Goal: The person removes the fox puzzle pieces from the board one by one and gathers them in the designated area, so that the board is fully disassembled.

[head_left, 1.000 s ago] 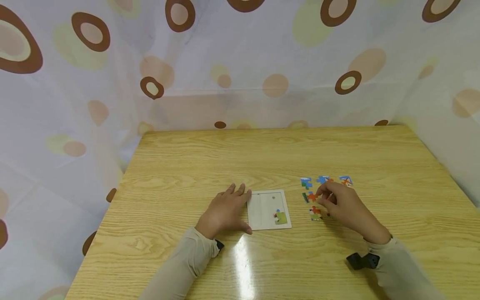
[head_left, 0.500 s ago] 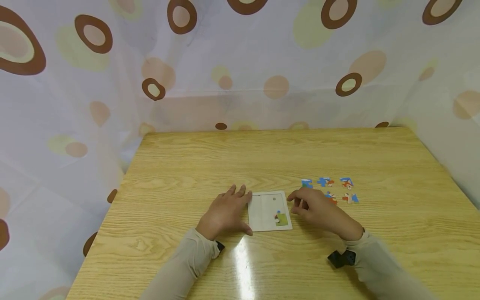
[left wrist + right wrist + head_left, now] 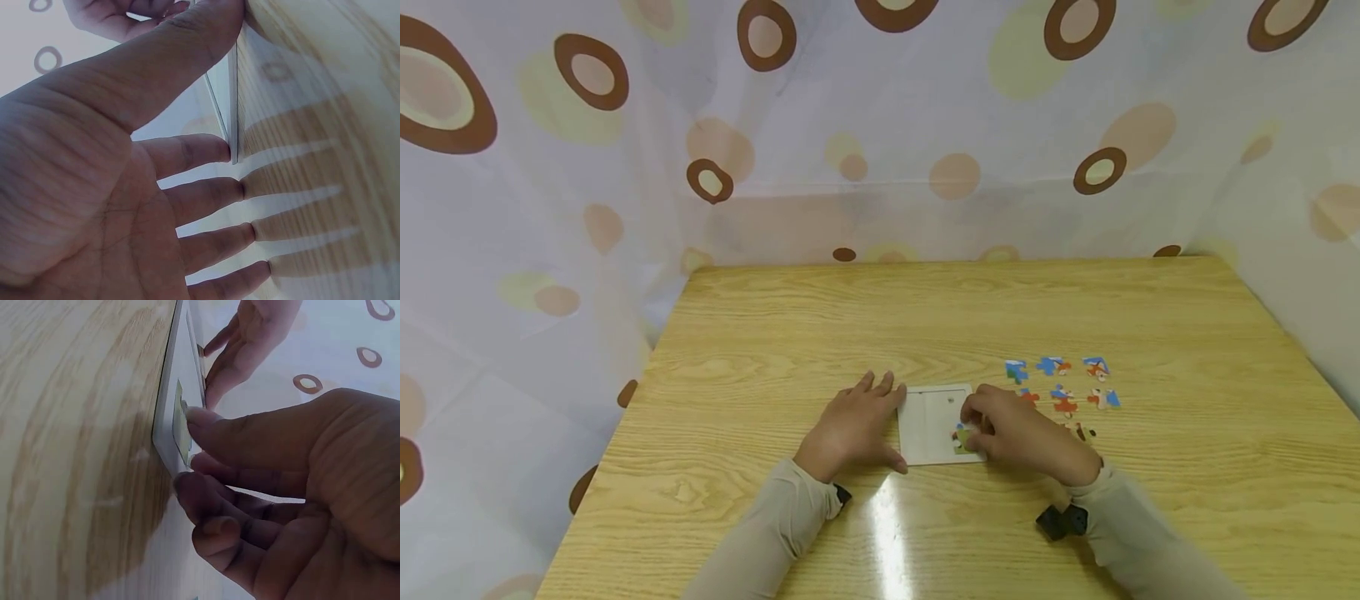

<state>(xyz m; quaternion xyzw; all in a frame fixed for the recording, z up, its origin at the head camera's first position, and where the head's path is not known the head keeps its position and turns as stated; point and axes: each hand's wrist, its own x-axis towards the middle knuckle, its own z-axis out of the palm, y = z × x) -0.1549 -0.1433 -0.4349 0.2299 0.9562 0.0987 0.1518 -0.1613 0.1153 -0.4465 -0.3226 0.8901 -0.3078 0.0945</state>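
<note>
A pale, square puzzle tray [image 3: 925, 417] lies on the table. My left hand [image 3: 853, 421] rests at its left side with the fingers spread; in the left wrist view, the index fingertip [image 3: 220, 149] meets the tray's edge. One green jigsaw puzzle piece [image 3: 962, 442] sits in the tray's lower right corner. My right hand [image 3: 1018, 429] is over the tray's right edge, with thumb and index finger at this piece. In the right wrist view the thumb touches the puzzle piece [image 3: 181, 428], the index fingertip is close by it, and the other fingers curl.
Several loose puzzle pieces [image 3: 1063, 400] lie in rows on the wooden table [image 3: 820, 325], right of the tray, partly behind my right hand. Black wrist cameras [image 3: 1062, 522] sit at both cuffs. A spotted cloth [image 3: 895, 200] hangs round the table's back and sides.
My right hand has moved left from the loose pieces to the tray's right edge and onto the piece there. The left hand keeps its place; the view has shifted slightly.
</note>
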